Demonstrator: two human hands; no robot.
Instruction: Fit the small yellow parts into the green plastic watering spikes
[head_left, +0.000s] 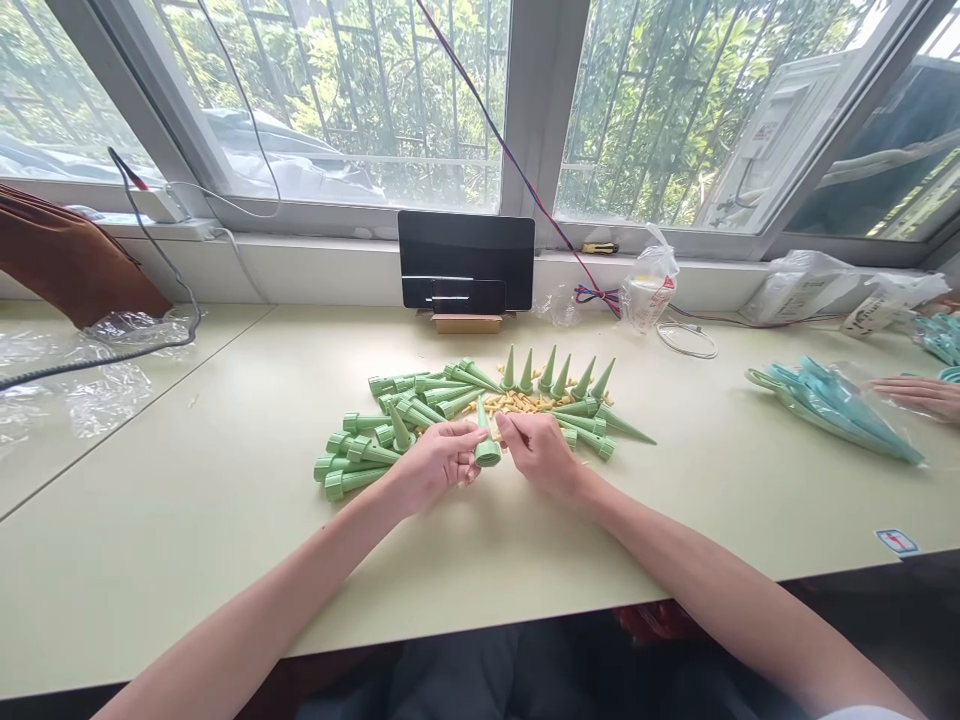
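A green plastic plant-watering spike (487, 453) is held near the front of the pile, its tip up and its round cap end low, toward me. My left hand (435, 462) is closed around its left side. My right hand (541, 452) pinches a small pale yellow piece (495, 428) against the spike's right side; the fingers hide much of it. Behind my hands lies a heap of small yellow pieces (521, 402). Many green spikes (360, 450) lie to the left, more spikes (589, 425) to the right. Several green cones (553, 372) stand upright at the back.
A dark tablet (466, 260) with a phone (469, 296) in front stands by the window. Bagged teal items (832, 405) lie at right, near another person's hand (919, 395). Clear plastic wrap (105, 395) and a brown bag (75, 255) are at left. A white cable (686, 340) lies behind.
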